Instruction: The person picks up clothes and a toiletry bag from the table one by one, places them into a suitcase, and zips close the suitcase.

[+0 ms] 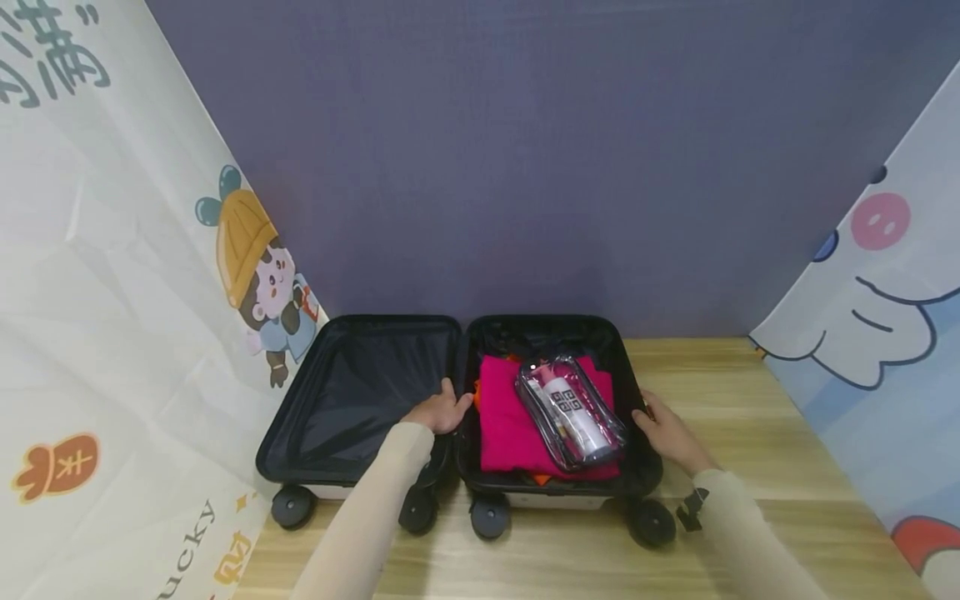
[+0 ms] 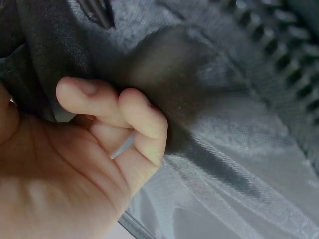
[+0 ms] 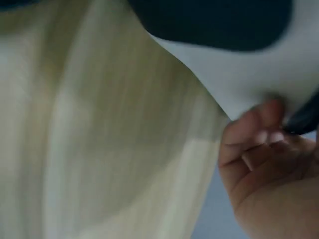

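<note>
An open suitcase lies spread flat, its two black-lined halves side by side. My left hand is at the inner edge where the halves meet. In the left wrist view, its loosely bent fingers rest against the grey lining, with nothing inside them. My right hand grips the outer right edge of the right half, its fingers curled at the white shell. Between the hands, a bright pink folded cloth lies in the right half, with a clear zipped pouch of bottles on top.
Black wheels stick out along the suitcase's near side. It lies on a wood-grain surface against a grey-purple backdrop. Printed cartoon sheets hang at the left and right. Bits of orange show beneath the pink cloth.
</note>
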`<state>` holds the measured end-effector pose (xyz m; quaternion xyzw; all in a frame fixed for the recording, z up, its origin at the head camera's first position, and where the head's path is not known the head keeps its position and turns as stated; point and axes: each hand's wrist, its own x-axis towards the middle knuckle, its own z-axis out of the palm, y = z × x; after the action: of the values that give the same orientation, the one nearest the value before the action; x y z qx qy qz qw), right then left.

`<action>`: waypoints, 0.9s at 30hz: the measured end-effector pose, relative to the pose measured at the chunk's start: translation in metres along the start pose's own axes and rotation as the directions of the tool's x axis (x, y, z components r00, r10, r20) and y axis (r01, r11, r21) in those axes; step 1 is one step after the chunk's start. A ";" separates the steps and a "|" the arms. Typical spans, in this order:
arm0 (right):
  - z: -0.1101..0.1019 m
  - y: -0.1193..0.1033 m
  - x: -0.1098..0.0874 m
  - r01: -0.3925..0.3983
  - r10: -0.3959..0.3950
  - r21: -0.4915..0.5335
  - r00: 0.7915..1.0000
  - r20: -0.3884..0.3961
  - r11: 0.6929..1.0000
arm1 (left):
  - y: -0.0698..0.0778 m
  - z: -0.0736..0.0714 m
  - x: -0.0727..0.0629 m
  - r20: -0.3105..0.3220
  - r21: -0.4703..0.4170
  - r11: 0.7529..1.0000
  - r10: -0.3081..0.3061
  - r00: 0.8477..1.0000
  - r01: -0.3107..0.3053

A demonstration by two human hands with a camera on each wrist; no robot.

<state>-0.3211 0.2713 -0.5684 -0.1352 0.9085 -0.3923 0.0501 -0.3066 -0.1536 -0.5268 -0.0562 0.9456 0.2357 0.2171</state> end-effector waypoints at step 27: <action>0.008 0.008 -0.004 -0.066 0.072 0.132 0.997 -0.036 0.989 | -0.023 -0.020 -0.022 0.151 -0.117 0.989 0.110 0.982 -0.093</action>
<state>-0.3176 0.2716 -0.5798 -0.0919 0.8857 -0.4518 0.0537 -0.2899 -0.1835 -0.5115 -0.0010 0.9128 0.3019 0.2750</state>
